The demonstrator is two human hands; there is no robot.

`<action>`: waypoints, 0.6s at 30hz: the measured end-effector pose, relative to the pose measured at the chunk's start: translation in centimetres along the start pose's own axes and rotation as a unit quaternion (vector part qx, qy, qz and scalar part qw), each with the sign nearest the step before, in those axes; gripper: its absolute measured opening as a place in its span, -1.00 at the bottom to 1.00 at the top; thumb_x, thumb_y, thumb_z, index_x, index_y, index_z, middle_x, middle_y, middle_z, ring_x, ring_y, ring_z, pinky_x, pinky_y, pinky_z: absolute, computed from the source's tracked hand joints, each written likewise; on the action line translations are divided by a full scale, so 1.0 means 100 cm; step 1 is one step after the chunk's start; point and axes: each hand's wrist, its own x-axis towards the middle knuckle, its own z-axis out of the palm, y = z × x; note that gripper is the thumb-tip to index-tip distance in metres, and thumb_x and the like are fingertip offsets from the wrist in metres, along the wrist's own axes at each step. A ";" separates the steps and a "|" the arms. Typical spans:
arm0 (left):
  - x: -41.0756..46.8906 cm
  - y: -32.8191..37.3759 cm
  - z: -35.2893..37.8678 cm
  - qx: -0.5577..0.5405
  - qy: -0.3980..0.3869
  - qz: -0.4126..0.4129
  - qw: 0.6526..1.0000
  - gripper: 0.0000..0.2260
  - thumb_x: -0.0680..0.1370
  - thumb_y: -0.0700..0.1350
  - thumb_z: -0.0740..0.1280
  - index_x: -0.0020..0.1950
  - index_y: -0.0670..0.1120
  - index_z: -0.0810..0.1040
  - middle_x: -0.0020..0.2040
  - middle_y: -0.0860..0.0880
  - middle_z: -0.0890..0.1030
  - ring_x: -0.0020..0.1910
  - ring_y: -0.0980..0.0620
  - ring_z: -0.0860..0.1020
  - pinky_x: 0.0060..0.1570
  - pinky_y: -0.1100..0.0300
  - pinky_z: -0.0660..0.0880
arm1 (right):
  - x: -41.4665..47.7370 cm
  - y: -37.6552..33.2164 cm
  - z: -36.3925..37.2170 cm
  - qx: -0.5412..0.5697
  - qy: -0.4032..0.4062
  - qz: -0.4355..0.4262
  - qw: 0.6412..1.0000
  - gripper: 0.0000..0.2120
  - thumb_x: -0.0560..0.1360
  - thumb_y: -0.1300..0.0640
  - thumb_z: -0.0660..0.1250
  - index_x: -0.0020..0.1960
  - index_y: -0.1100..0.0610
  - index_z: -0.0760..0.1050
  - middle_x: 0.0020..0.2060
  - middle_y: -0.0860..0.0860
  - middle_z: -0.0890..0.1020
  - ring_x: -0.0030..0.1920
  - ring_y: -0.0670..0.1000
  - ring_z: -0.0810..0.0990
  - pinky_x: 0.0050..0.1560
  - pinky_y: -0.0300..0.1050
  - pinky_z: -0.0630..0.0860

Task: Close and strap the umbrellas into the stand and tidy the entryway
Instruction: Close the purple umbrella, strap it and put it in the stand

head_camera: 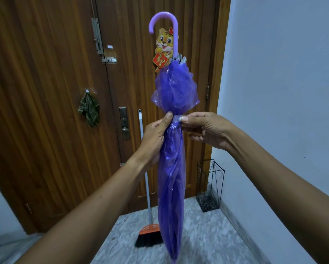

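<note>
Umbrella (171, 178) gripped by left hand (156, 136), right hand (207, 128) pinching strap (176, 118) (broom (149, 235), stand (210, 185) behind).

Translucent purple umbrella (171, 178), closed, upright in mid-air, lilac hook handle (175, 35) on top, tip pointing down, pale strap (176, 118) wrapped round the canopy just below its bunched upper folds, black wire stand (210, 185) on the floor in the corner beyond it

The translucent purple plastic umbrella canopy (171, 168) you held looked glossy and crinkled; its lilac hooked plastic handle (176, 35) was smooth and matt. Facing you, the brown grooved wooden door (45, 111) had a varnished sheen, the black wire metal stand (207, 204) looked matt, the grey speckled stone floor (207, 235) polished.
</note>
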 end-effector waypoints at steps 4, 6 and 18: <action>-0.002 0.002 0.002 0.007 -0.004 -0.002 1.000 -0.72 0.66 -0.01 0.23 0.03 -0.16 0.66 -0.22 -0.03 0.69 -0.27 0.09 0.64 -0.21 0.26 0.58 | 0.000 -0.001 0.000 0.005 -0.011 0.006 1.000 -0.77 0.31 0.04 0.54 -0.09 0.09 0.61 -0.08 0.00 0.71 -0.03 -0.05 0.69 0.08 -0.05 0.44; -0.001 0.002 0.002 0.006 -0.005 -0.002 1.000 -0.71 0.66 0.00 0.25 0.03 -0.16 0.67 -0.20 -0.05 0.68 -0.25 0.07 0.64 -0.18 0.24 0.59 | 0.000 -0.001 0.000 0.012 -0.014 0.011 1.000 -0.78 0.31 0.04 0.54 -0.09 0.08 0.62 -0.09 -0.01 0.71 -0.06 -0.06 0.69 0.08 -0.05 0.42; -0.004 -0.005 -0.006 0.023 -0.015 -0.020 0.999 -0.72 0.66 -0.01 0.25 0.10 -0.15 0.65 -0.18 -0.02 0.69 -0.21 0.08 0.63 -0.14 0.25 0.59 | 0.004 0.010 0.002 -0.021 0.005 -0.003 1.000 -0.70 0.25 0.02 0.59 -0.10 0.12 0.61 -0.09 0.04 0.72 -0.08 -0.01 0.67 -0.19 -0.11 0.42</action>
